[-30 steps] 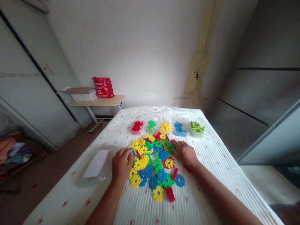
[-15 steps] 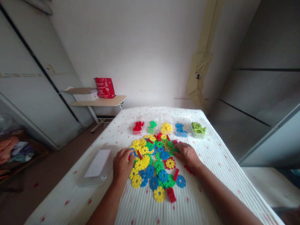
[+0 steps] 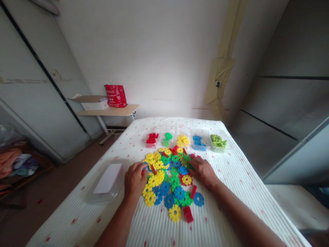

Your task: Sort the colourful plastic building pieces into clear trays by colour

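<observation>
A loose heap of plastic snowflake discs (image 3: 164,187) in yellow, blue and green lies on the white quilted cover, with red blocks (image 3: 188,214) among them. At the heap's left edge rests my left hand (image 3: 135,179), fingers bent and slightly apart; a bit of red shows by its thumb, and it does not look gripped. My right hand (image 3: 205,171) lies on the right edge, fingers extended over green and blue discs, its fingertips partly hidden. Behind the heap stands a row of clear tubs: red blocks (image 3: 152,138), green discs (image 3: 168,138), yellow discs (image 3: 182,140), blue pieces (image 3: 198,142) and lime-green pieces (image 3: 218,141).
To the left of my left hand sits a clear plastic container (image 3: 94,197) with a white rectangular card (image 3: 108,178). Beyond the covered table, a small side table (image 3: 120,110) bears a red bag (image 3: 115,96) and a white box (image 3: 95,104). Grey cabinets flank both sides.
My right hand has shifted slightly to the left and inward over the heap, and a blue disc beside it has moved a little. My left hand stays nearly in place.
</observation>
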Tool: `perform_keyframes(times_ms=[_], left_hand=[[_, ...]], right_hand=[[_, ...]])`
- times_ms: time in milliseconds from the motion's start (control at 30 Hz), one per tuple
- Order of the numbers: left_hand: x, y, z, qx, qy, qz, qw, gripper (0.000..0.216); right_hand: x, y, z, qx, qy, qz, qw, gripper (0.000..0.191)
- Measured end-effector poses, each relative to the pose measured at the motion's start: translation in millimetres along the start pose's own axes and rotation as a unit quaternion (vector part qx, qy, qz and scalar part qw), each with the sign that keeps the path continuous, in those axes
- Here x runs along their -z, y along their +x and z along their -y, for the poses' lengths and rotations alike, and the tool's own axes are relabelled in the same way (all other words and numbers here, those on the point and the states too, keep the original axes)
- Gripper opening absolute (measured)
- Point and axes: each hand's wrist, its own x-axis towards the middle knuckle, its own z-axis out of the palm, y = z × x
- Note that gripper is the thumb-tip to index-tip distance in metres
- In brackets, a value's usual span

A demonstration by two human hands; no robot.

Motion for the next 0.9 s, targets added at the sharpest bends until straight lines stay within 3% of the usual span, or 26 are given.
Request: perform_keyframes(times_ms=[700, 900], left_hand=[[0.0, -0.3, -1.4, 0.004, -0.008, 0.001, 1.000, 0.021], [1.5, -0.4, -3.6, 0.007, -0.019, 0.004, 1.000, 0.021]], right_hand=[[4.3, -2.0, -3.5, 0.002, 0.017, 0.006, 1.000, 0.031], [-4.8, -2.0, -7.5, 0.006, 0.021, -0.009, 1.000, 0.032]])
